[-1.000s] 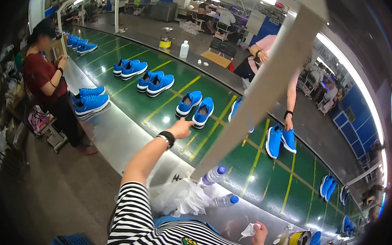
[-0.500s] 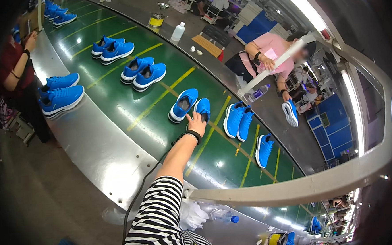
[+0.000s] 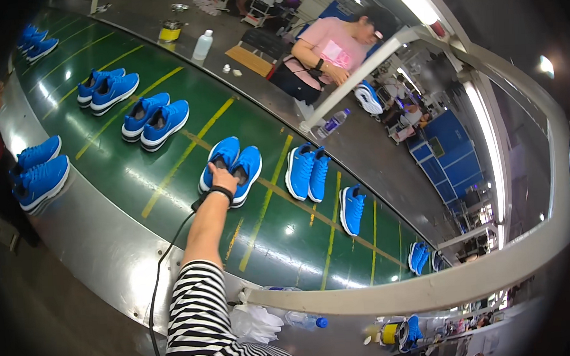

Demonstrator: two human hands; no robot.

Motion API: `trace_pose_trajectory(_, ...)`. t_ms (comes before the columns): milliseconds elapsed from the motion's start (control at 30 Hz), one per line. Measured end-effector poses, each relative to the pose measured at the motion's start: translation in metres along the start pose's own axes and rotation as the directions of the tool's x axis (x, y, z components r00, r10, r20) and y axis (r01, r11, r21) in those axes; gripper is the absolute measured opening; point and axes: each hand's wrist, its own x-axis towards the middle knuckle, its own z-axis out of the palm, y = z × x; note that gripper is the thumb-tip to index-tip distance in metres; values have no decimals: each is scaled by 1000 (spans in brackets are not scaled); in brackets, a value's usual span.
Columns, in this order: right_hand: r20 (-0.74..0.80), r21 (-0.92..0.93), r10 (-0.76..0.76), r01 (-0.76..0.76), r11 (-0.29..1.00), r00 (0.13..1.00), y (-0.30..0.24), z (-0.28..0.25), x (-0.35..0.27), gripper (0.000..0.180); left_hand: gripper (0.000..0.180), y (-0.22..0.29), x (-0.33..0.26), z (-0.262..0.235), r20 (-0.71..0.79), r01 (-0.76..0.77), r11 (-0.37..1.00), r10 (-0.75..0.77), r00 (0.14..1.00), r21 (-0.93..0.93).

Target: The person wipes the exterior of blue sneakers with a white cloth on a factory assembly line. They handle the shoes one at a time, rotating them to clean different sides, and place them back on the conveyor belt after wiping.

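Reaching across the green conveyor belt [image 3: 169, 184], the left hand [image 3: 222, 179] closes on a blue shoe pair [image 3: 233, 168], ready for a firm lift; the right hand is unseen.

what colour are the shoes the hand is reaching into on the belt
Bright blue shoes with white soles, seen in the head view; the left hand rests on them.

A long green conveyor belt [image 3: 169, 184] with yellow lines and a bare metal edge carries blue shoes. A pair [image 3: 232, 169] sits mid-belt; right of it stands another pair [image 3: 307, 170], then a single shoe [image 3: 352, 208]. Left of it lie further pairs [image 3: 155, 122].
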Motion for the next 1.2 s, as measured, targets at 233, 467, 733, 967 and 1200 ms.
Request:
trace_pose_trajectory(233,-140,-435,-494,395,809,858,-56,53,-42,21,59,-21,-95,-62,52,-149,986,153,987,-70)
trace_pose_trajectory(467,-312,166,-425,489,856,850,-32,-5,28,19,73,-29,-241,-144,84,-231,893,284,955,-387)
trace_pose_trajectory(733,-151,539,-298,331,774,943,-29,-79,120,28,56,29,-468,-188,57,-219,945,239,969,-245)
trace_pose_trajectory(967,-11,120,-545,542,832,838,-19,-163,236,26,57,218,-535,-206,406,-210,942,305,861,-263)
trace_pose_trajectory(1200,95,-457,-882,807,374,462,-69,-179,230,42,58,377,-526,-162,333,-269,801,493,804,-535)
